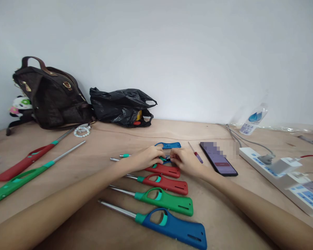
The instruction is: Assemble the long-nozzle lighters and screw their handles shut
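My left hand [147,158] and my right hand [184,160] meet over a small blue lighter part [167,159] on the wooden table [114,139], both with fingers curled and pinched on it. A blue lighter shell [169,145] lies just beyond them. In front of my hands lie several long-nosed gas lighters in a row: two red ones [165,170] [167,183], a green one [169,201] and a blue one [174,227]. A small purple-handled screwdriver [196,153] rests to the right of my right hand.
A phone [219,160] and a white power strip [284,175] lie at the right, with a plastic bottle [253,119] behind. At the left lie a red lighter [28,159] and a green lighter [23,177]. A brown handbag [52,95] and black plastic bag [122,106] stand against the wall.
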### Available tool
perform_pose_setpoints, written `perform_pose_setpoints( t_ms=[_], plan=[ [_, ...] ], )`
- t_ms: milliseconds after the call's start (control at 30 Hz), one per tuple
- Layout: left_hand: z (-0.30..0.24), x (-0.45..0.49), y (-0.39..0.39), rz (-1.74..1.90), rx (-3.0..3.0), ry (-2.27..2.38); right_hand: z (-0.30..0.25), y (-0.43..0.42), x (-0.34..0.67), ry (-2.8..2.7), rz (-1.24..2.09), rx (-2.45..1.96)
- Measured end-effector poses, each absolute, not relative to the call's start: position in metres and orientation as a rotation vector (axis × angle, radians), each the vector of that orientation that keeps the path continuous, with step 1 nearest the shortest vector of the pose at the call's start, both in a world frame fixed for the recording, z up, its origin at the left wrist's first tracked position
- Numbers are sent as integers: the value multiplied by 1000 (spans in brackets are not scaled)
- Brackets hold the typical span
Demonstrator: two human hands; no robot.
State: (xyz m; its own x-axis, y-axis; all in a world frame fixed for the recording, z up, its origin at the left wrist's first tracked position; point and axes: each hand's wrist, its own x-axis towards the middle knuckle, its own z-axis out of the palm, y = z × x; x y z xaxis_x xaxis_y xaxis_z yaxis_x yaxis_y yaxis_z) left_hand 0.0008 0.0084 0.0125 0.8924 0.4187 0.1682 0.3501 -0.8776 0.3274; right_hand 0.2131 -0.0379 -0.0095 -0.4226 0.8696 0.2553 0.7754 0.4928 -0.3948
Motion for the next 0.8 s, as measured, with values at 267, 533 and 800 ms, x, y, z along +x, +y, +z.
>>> perform_pose_setpoints(
  t_ms=[267, 533, 800],
  plan=[
    [29, -4, 7, 288, 2752, 445, -5, -40, 212, -2318, 276, -1361],
    [28, -7, 15, 232, 2786, 429, -7, -39, 213, -2316, 307, -1365],
    [29, -12, 14, 222, 3088, 293, -6, -40, 212, -2309, 291, -1346]
  ],
)
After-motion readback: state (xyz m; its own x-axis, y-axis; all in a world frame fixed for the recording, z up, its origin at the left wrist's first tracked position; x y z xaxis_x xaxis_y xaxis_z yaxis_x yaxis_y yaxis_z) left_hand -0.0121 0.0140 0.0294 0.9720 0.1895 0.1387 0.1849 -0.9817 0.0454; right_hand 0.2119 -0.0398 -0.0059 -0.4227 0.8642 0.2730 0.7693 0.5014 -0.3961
